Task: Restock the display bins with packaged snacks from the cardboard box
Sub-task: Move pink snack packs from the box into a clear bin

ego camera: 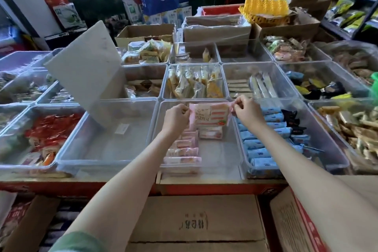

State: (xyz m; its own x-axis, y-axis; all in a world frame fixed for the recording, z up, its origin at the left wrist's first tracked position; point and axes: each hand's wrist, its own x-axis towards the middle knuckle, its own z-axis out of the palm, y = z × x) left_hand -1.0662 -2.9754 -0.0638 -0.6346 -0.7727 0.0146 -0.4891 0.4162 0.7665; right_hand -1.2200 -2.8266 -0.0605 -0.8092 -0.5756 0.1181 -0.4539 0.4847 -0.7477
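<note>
A brown cardboard box (196,221) with dark print on its top flap is lying nearest, just below the red front edge of the display bench (204,189); above it both forearms are reaching over that edge to a pink snack packet (206,115), which is hanging upright over the far end of the middle bin (219,149) in the front row; the packet is showing a white label patch, pink-and-white stripes and a small red strawberry at its lower right corner; the left hand (177,117) is pinching its left seam and the right hand (245,109) is pinching its right seam, fingers curled on the film; beneath it more pink packets (184,150) are standing in a row along the bin's left wall; blue packets (263,143) are filling the bin just to the right; a white lid (86,67) is leaning tilted over the bin on the left.
</note>
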